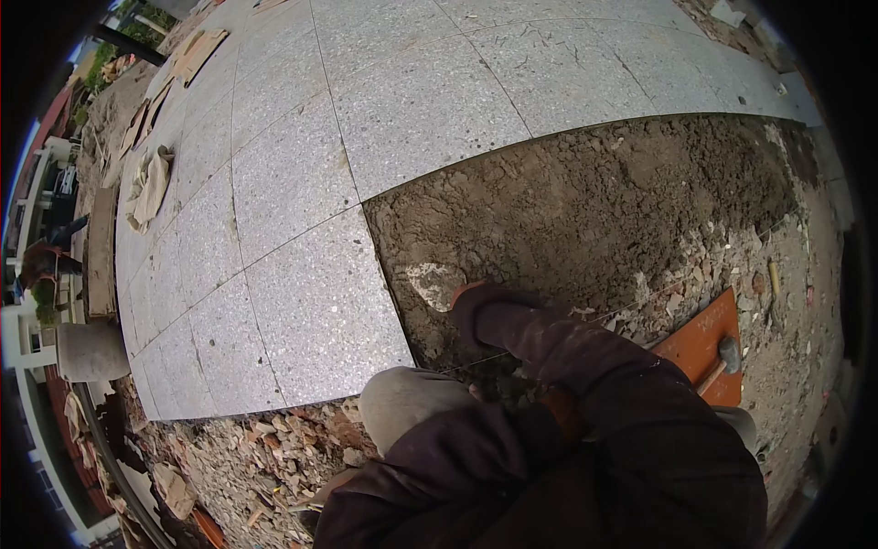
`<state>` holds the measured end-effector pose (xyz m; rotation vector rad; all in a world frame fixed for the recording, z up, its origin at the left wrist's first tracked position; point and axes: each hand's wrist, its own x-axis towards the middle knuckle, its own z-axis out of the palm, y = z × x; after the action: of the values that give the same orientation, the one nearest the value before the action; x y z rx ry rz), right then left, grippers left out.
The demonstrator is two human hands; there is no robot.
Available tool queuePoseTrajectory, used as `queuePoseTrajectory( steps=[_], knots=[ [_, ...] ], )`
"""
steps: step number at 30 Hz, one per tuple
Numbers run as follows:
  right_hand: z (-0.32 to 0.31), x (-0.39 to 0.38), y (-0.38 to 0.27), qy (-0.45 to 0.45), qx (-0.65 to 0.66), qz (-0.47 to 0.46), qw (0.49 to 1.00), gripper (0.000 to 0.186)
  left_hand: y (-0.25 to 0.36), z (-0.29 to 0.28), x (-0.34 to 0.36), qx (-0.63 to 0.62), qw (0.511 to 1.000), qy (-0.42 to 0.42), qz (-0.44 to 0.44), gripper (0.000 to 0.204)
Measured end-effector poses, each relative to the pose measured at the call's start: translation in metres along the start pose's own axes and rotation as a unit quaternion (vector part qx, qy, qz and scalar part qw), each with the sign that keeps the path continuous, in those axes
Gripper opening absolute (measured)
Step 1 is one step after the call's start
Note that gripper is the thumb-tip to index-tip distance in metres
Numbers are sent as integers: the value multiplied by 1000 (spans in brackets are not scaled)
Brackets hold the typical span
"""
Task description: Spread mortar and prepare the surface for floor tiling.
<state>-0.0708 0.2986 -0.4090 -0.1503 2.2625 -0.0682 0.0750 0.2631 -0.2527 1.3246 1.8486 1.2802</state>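
Note:
My right hand (466, 295) is closed on a trowel whose mortar-caked blade (432, 282) rests on the grey mortar bed (594, 192), beside the corner of a laid speckled tile (311, 311). My left hand (562, 410) is low in the middle, near my bent knee (412, 398), mostly covered by my right sleeve; its fingers are hidden.
An orange board (695, 328) with a mallet (727, 355) lies right. Rubble (238, 457) borders the tiles below. A cloth (151, 183), cardboard (197, 59) and a cylindrical container (87, 352) are left. A person (46, 265) is at the far left edge.

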Motion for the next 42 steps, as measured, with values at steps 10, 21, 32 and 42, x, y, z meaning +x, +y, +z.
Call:
queuePoseTrajectory(
  steps=[10, 21, 32, 42],
  knots=[
    [20, -128, 12, -100, 27, -3, 995, 27, 49, -4, 3, 177, 876, -448, 26, 27],
    [92, -235, 250, -108, 44, 294, 949, 47, 47, -25, 5, 290, 903, -301, 100, 30],
    [132, -216, 185, -26, 405, 249, 879, 48, 38, -31, -11, 300, 894, -323, 82, 34],
    [129, -214, 178, 43, 452, 210, 866, 49, 32, -25, -11, 303, 884, -349, 68, 34]
  ],
)
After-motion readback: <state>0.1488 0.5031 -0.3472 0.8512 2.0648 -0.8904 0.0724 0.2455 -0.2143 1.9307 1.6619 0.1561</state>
